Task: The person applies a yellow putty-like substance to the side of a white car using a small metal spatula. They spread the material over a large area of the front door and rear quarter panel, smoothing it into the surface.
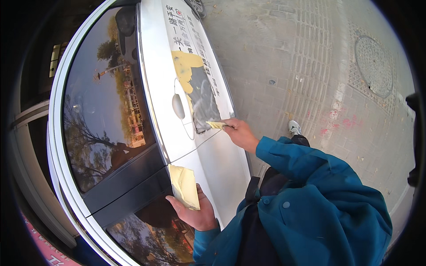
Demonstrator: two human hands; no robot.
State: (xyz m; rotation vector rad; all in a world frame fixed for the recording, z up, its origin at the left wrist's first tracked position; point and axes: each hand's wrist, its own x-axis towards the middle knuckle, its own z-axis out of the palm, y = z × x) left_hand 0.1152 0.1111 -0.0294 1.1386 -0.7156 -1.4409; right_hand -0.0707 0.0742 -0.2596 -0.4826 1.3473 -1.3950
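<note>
My left hand (199,213) holds a flat board (184,186) coated with pale yellow paste, just over the car's side near a dark pillar. My right hand (237,133) grips a small flat spreader (215,125) loaded with yellow paste at the lower edge of a dark sanded patch (203,99) on the white car door (158,80). Yellow paste (184,64) covers the upper and left part of that patch. A door handle (178,106) is left of it, and black lettering runs along the panel.
Dark car windows (100,102) reflect trees. Right of the car lies paved ground (262,66) with tactile strips, a round manhole cover (372,66) and pink marks. My shoe (293,127) shows beside the car. A doorway frame (31,113) and pink sign (46,244) sit at the far left.
</note>
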